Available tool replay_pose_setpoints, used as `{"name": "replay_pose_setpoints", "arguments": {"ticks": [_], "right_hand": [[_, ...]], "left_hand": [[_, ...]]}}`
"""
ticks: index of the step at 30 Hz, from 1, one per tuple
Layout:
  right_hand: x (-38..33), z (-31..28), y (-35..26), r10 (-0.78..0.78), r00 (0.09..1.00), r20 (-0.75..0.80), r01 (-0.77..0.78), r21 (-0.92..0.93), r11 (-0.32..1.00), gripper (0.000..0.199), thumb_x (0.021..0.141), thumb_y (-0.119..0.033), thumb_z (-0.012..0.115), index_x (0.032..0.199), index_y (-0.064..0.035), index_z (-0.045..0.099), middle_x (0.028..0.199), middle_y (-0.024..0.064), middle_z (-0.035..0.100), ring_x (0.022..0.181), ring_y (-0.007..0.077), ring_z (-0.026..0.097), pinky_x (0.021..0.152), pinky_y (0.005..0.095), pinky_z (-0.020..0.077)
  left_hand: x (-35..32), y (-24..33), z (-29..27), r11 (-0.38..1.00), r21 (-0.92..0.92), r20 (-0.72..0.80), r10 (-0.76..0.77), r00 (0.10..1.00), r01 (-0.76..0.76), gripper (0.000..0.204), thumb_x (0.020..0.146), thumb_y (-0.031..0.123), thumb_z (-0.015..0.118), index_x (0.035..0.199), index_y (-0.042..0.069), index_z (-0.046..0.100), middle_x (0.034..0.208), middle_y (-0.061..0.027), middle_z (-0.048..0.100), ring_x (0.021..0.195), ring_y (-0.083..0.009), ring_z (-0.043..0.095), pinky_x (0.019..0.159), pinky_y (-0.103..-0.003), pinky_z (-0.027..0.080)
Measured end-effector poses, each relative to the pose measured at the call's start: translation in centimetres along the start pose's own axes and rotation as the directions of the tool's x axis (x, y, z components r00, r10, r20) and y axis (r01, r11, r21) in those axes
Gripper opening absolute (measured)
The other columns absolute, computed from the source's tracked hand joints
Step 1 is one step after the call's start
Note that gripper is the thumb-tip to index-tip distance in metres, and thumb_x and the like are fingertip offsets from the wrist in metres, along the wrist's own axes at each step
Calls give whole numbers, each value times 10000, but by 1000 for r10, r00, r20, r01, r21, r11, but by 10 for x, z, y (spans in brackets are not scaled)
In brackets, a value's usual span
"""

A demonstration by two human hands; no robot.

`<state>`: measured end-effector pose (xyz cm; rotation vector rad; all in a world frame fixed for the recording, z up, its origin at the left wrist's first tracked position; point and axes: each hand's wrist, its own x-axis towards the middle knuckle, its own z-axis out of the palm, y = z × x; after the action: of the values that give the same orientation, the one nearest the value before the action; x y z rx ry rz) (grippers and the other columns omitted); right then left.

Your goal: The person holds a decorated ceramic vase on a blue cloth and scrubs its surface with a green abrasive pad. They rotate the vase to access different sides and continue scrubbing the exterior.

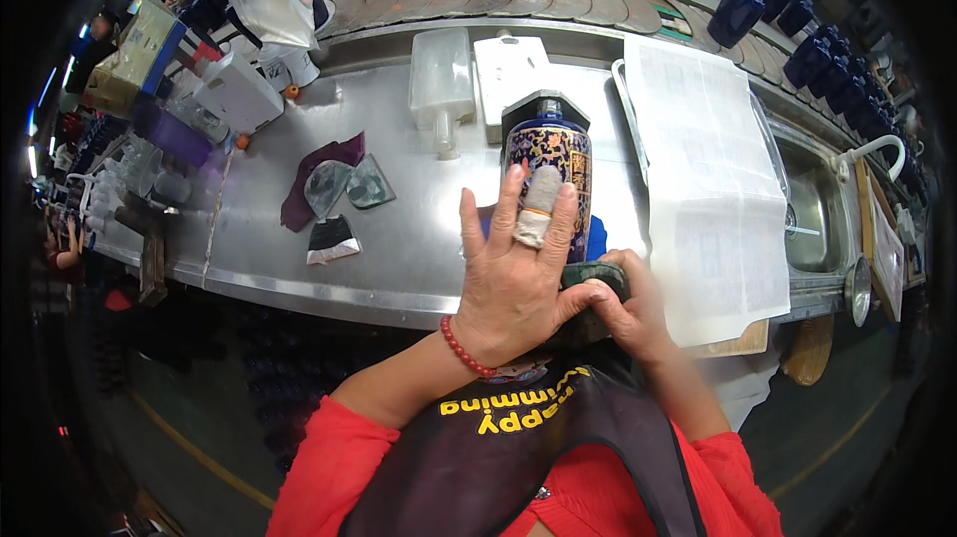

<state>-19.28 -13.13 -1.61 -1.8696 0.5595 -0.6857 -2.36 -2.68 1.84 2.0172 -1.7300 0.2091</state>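
Note:
A dark blue bottle (550, 145) with a gold and coloured floral pattern lies on the bench in front of me, its neck pointing away and resting at a dark angular block (573, 101). My left hand (518, 273) lies over the bottle, fingers spread and stretched out. One finger is wrapped in a grey and white cloth cover (538, 208). At the near end of the bottle, my right hand (634, 308) grips a dark green pad-like piece (598, 278) between thumb and fingers. My left thumb reaches to it. Something bright blue (596, 238) shows beside the bottle.
Purple and green cloth-like scraps (324, 183) lie left on the metal bench (269, 273). A clear container (442, 73) and white box (510, 68) stand behind. White paper (703, 188) covers the right side, before a sink (807, 203). Blue bottles (738, 13) line the conveyor (399, 0).

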Motion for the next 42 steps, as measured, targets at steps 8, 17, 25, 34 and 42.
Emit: {"name": "replay_pose_setpoints", "arguments": {"ticks": [8, 17, 25, 34, 42], "right_hand": [[1, -2, -4, 74, 997, 32, -75, 43, 996, 227, 937, -187, 724, 1038, -8, 628, 844, 104, 659, 748, 194, 622, 707, 330, 513], [77, -42, -35, -123, 943, 310, 175, -148, 973, 207, 877, -138, 760, 1009, -1, 680, 865, 118, 695, 765, 222, 670, 704, 341, 535], [158, -45, -11, -234, 936, 263, 219, 84, 972, 239, 967, -251, 726, 1003, -24, 661, 858, 21, 661, 768, 101, 615, 679, 255, 511], [130, -18, 25, 171, 970, -172, -86, 416, 905, 219, 1006, -244, 696, 1065, -41, 636, 884, 5, 670, 757, 58, 622, 662, 213, 522], [125, -15, 16, 226, 943, -243, -91, 465, 880, 269, 999, -213, 661, 1160, 0, 626, 946, 60, 678, 813, 100, 614, 706, 261, 519]], "left_hand": [[28, -23, 0, 997, 11, 1, 71, 997, -71, 929, 963, 740, 413, 1568, 35, 405, 1525, -220, 494, 1477, -455, 337, 1197, -676, 58], [37, -44, 2, 982, -188, -52, 5, 999, -15, 843, 991, 652, 479, 1511, -12, 465, 1402, -247, 586, 1362, -455, 483, 1172, -681, 174], [38, -53, 4, 918, -396, -62, -49, 997, 20, 782, 1048, 573, 439, 1522, -49, 422, 1396, -251, 582, 1317, -410, 538, 1189, -651, 167], [38, -63, 13, 863, -505, -95, -74, 993, 16, 726, 1077, 520, 426, 1537, -42, 413, 1303, -194, 661, 1186, -314, 640, 1228, -577, 171], [10, -71, 21, 808, -581, -31, -137, 990, 94, 927, 1010, 657, 460, 1560, -76, 318, 1488, -278, 505, 1420, -386, 468, 1237, -585, 123]]}}
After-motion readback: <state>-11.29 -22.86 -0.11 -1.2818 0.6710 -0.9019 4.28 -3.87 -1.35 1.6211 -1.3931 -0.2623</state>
